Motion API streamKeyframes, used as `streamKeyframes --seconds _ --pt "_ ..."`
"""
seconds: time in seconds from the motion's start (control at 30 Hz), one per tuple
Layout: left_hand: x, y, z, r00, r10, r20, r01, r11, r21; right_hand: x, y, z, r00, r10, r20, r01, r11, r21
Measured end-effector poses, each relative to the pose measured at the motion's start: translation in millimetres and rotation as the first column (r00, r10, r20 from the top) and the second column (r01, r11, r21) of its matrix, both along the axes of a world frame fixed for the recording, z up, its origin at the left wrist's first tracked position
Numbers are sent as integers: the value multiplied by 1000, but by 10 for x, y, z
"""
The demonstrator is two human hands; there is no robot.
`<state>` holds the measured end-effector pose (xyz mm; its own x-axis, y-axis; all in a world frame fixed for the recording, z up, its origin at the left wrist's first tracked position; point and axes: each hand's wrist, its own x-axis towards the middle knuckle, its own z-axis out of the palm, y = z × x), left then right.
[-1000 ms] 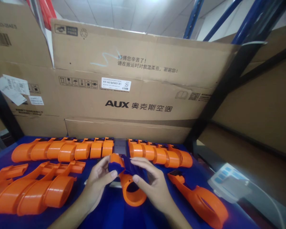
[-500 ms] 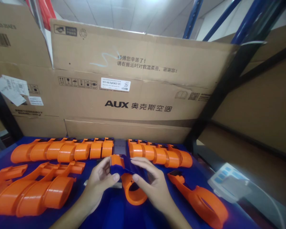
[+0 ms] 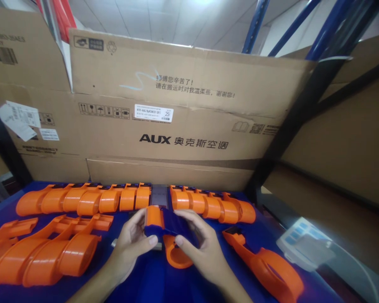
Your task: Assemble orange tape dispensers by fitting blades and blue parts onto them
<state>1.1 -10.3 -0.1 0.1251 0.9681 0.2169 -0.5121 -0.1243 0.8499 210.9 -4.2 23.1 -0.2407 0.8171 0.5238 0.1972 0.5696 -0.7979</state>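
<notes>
Both hands grip a tape dispenser with an orange end block, a dark blue part and an orange ring hanging below. My left hand is closed around the block end, its thumb along the lower blue edge. At the other end, my right hand has its fingers over the blue part and its thumb in front. The fingers hide some of the joint between the pieces. A metal bar shows partly behind my left thumb.
Rows of orange tape dispensers line the back of the blue table. Several orange dispenser bodies lie at left; another dispenser rests at right beside a pale device with a cable. A cardboard wall stands behind.
The blue part has turned and shows a broader face, covering more of the orange ring. My right fingers have shifted slightly with it; my left hand stays nearly in place.
</notes>
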Motion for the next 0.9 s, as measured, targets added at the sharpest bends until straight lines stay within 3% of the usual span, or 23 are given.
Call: streamKeyframes --seconds 0.1,0.23,0.5,0.67,0.9 --pt "-24 -6 -21 999 -47 27 47 999 -2 3 -19 0 997 -2 77 -2 999 50" --pt "-34 -28 -64 995 -90 50 89 995 35 18 -18 -18 966 -92 243 35 973 228" --pt "-36 7 -27 988 40 -152 -25 995 101 40 28 -117 907 -246 341 20 836 548" --pt "-62 -16 1 956 127 -266 -88 984 154 41 22 -127 911 -236 338 -1 819 574" --pt "-58 -29 25 950 163 -265 -126 980 151 18 27 -120 915 -222 337 -5 828 561"
